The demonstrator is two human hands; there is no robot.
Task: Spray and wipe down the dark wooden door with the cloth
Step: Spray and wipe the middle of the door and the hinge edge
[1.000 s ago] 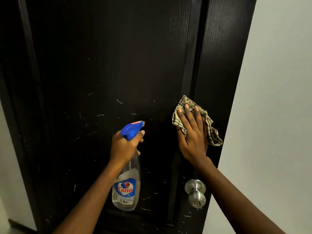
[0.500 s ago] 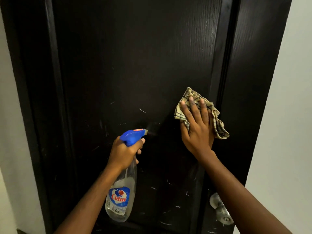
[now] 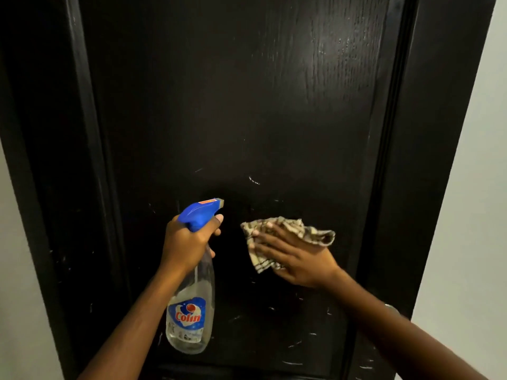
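At your far left a strip of pale wall (image 3: 16,270) shows beside the dark door (image 3: 247,105), which fills nearly the whole view and stands straight ahead of you. Its raised left border runs top to bottom, and the sunken middle panel carries thin pale scratches (image 3: 253,181), scattered mostly across the lower half.

Your left hand (image 3: 186,242) holds the spray bottle (image 3: 192,311) just in front of the panel, left of centre. The fingers are curled tight round the neck under the blue spray head (image 3: 201,212), with the forefinger lying out in front below the nozzle. The nozzle points up and to the right, toward the door. The clear body hangs below your fist, with a blue label reading "Colin", and looks nearly empty.

Just right of the bottle, apart from it, the checked cloth (image 3: 290,231) lies crumpled against the lower middle of the panel. Your right hand (image 3: 299,259) presses it flat to the wood, fingers straight and spread, pointing left, with a bunched fold standing up above the knuckles. Whether your thumb grips that fold I cannot tell.

Past your right forearm, a small glint of metal (image 3: 392,308) shows at the door's right border. Beyond that edge is more pale wall.
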